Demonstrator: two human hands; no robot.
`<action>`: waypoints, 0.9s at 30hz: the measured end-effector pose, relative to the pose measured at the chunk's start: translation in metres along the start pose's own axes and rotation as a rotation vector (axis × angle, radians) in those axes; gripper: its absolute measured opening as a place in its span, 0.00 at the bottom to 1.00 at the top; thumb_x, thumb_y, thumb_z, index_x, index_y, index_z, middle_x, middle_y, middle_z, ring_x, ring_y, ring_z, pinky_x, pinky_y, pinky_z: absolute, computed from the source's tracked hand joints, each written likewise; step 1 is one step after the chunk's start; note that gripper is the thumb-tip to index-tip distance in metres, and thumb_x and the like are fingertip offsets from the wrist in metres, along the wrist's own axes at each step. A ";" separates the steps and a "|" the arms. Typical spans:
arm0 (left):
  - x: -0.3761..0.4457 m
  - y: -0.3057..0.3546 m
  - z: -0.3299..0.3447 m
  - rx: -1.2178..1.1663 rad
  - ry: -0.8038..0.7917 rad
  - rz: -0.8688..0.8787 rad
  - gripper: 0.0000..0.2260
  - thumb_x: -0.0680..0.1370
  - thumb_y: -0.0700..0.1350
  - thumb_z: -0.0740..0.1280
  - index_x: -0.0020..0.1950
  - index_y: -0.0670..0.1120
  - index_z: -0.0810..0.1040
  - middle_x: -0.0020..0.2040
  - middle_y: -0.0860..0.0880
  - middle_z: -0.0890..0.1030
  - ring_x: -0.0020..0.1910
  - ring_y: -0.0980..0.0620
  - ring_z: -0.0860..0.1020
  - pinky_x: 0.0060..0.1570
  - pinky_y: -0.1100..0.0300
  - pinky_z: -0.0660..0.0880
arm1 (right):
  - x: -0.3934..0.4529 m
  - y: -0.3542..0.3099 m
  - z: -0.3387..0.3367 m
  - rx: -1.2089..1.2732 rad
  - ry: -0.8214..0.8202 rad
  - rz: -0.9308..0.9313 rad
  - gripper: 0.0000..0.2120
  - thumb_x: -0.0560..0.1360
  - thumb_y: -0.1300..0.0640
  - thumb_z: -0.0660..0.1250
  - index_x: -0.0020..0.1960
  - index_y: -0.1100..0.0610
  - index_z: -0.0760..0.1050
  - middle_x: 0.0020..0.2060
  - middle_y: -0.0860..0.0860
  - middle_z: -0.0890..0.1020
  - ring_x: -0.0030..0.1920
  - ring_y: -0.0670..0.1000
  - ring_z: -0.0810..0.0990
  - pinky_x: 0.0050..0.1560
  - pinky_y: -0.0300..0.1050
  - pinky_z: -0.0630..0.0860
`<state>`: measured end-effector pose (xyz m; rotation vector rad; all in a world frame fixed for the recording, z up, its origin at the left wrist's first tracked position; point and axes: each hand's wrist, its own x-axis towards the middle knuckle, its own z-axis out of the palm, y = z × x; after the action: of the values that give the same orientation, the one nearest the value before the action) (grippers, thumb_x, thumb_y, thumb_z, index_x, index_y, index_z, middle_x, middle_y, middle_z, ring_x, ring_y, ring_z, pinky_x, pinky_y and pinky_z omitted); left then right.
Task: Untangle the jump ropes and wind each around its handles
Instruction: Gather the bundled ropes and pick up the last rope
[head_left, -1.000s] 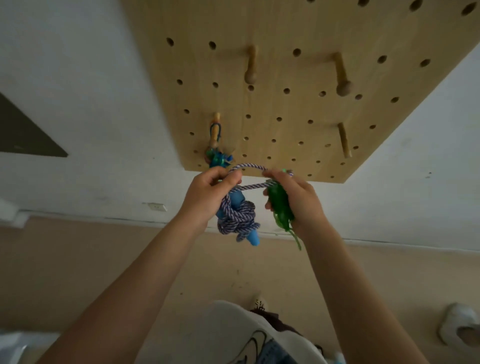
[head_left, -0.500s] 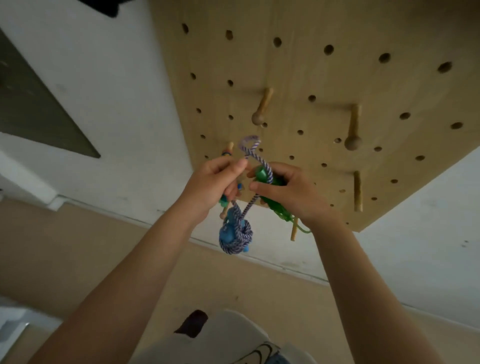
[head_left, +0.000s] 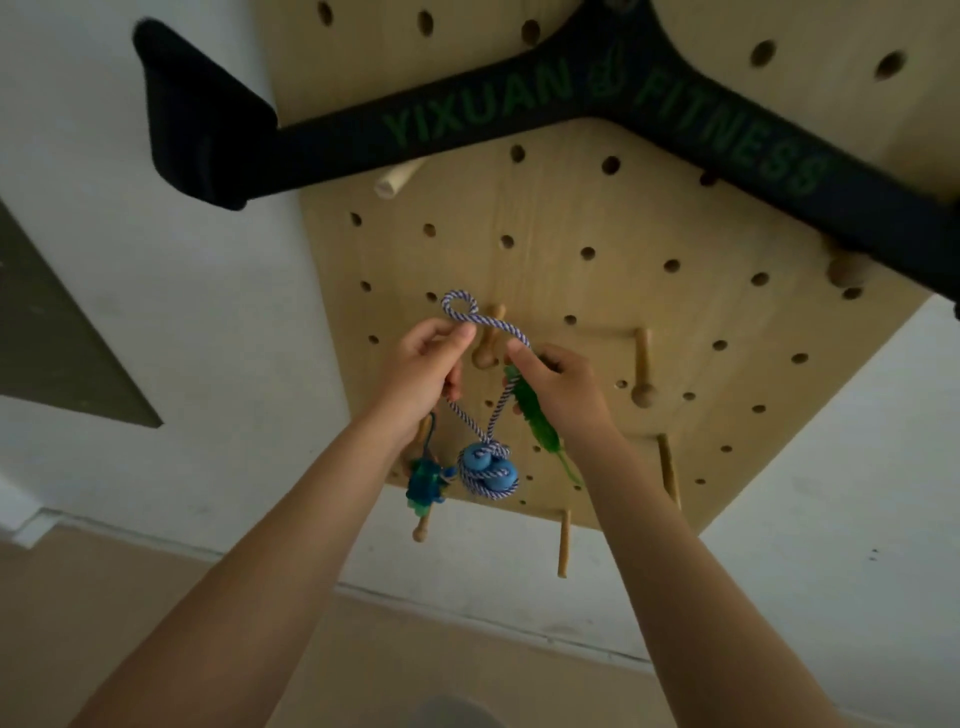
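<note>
ok so compared to a second ago the hands have gone up the pegboard (head_left: 597, 208) quite a bit, and the blue-and-white rope (head_left: 496, 327) that was stretched short and flat between them is now pulled into a raised arch with a small loop (head_left: 460, 306) poking up above the left thumb. The left hand (head_left: 423, 371) is pinching the rope right under that loop, fingers curled round it, and the right hand (head_left: 563, 387) grips the other end of the arch while also holding a green bundle (head_left: 535, 410) against its palm, which I'd guess is the second jump rope. The wound-up part, blue handles (head_left: 488, 467) with rope coiled round them, dangles lower than before on two strands running down from the hands, just in front of the board's bottom edge. Right above and between the hands there's a wooden peg (head_left: 488, 343), and the loop sits just beside it, so my read is the winding on this one is done and the loop is about to be hooked over the peg. Another blue-green bundle (head_left: 423, 486) already hangs off to the left. The black strap (head_left: 519, 104) reading YIXUAN FITNESS has come into view too, just from the head tilting up
</note>
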<state>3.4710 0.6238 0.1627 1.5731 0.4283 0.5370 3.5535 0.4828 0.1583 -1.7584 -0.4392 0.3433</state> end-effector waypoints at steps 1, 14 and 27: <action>0.003 -0.002 0.002 0.007 0.005 -0.016 0.09 0.81 0.50 0.67 0.45 0.47 0.78 0.27 0.53 0.73 0.25 0.55 0.72 0.28 0.63 0.71 | 0.003 0.002 0.002 -0.026 0.011 0.037 0.29 0.72 0.37 0.70 0.49 0.65 0.78 0.39 0.61 0.84 0.32 0.53 0.80 0.37 0.47 0.78; -0.012 -0.019 -0.010 0.134 0.054 -0.110 0.10 0.77 0.51 0.70 0.43 0.46 0.79 0.37 0.49 0.81 0.37 0.52 0.79 0.41 0.59 0.77 | -0.011 0.023 -0.009 0.454 -0.096 0.089 0.09 0.78 0.56 0.68 0.58 0.54 0.78 0.52 0.59 0.82 0.50 0.60 0.84 0.52 0.54 0.81; -0.063 -0.066 0.001 0.022 -0.127 -0.251 0.04 0.79 0.39 0.68 0.50 0.39 0.80 0.33 0.47 0.81 0.27 0.53 0.79 0.32 0.61 0.80 | -0.040 0.064 -0.011 0.565 0.084 0.242 0.24 0.72 0.63 0.74 0.63 0.59 0.66 0.57 0.62 0.78 0.53 0.58 0.84 0.55 0.56 0.81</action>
<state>3.4235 0.5924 0.0915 1.5369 0.5275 0.2397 3.5306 0.4417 0.0980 -1.2646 -0.0515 0.5074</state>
